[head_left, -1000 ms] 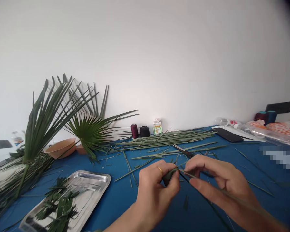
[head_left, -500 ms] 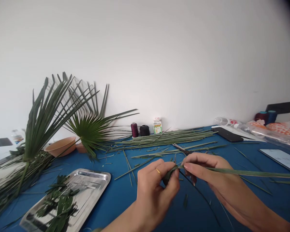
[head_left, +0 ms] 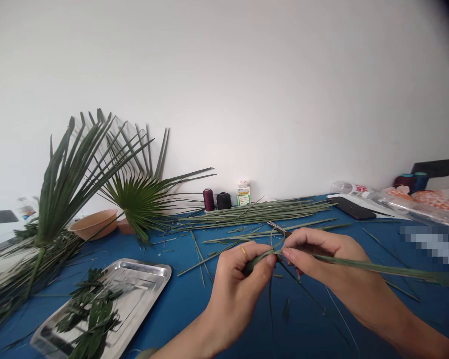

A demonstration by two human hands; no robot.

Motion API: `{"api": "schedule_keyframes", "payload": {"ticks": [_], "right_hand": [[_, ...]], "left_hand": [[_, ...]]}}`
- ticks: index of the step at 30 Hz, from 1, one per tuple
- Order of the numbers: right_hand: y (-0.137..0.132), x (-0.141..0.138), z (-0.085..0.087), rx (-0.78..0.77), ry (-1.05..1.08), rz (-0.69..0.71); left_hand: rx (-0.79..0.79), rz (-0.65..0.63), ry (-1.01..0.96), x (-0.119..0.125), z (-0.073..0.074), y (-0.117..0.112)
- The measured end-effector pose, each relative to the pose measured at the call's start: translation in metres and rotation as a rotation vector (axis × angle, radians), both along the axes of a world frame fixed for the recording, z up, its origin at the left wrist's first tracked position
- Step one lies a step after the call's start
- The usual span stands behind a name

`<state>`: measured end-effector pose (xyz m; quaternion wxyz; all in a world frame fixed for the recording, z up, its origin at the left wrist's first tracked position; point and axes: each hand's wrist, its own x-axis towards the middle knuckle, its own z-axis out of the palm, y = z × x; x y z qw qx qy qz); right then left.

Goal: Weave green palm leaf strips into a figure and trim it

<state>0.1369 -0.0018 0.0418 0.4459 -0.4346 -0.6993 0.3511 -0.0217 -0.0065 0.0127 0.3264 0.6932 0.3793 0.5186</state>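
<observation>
Between thumb and index finger, my left hand [head_left: 236, 286] pinches a small green woven palm-leaf piece [head_left: 257, 260], mostly covered by the fingers. Close beside it, my right hand [head_left: 324, 259] is closed on a long palm-leaf strip [head_left: 377, 268] that runs off to the right. The two hands' fingertips nearly meet at the piece. A thin strip loops up above them, and darker thin strips [head_left: 307, 291] hang below. Just behind my right hand, scissors [head_left: 280, 229] show their blades; their handles are hidden, and I cannot tell whether the hand touches them.
At left stands a metal tray [head_left: 155, 289] holding leaf pieces. Palm fronds [head_left: 138, 197] and an orange bowl [head_left: 95, 227] are behind it. Cut strips [head_left: 262, 212] lie along the wall by thread spools [head_left: 208, 200]. A black phone [head_left: 353, 208] and plastic packaging [head_left: 407, 204] lie at right.
The woven piece has turned in my left fingers, showing more of its lighter green side. My right fingertips have shifted slightly left, and a thin strip now hangs straight down below the hands.
</observation>
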Motion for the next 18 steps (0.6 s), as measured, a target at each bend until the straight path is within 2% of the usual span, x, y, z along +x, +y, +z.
{"api": "schedule_keyframes", "payload": {"ticks": [4,9,14,18], "right_hand": [[-0.001,-0.002,0.002,-0.054,0.061,0.014],[-0.001,-0.006,-0.004,-0.145,0.18,0.038],[-0.003,-0.009,-0.008,-0.313,0.365,0.05],[-0.006,-0.015,-0.007,-0.379,0.509,0.074]], "left_hand": [[0.024,0.007,0.01,0.001,0.001,0.0],[0.258,0.013,0.15,-0.001,-0.002,0.003],[0.503,0.135,0.295,-0.002,-0.011,0.006],[0.548,0.188,0.317,-0.002,-0.012,0.005]]}}
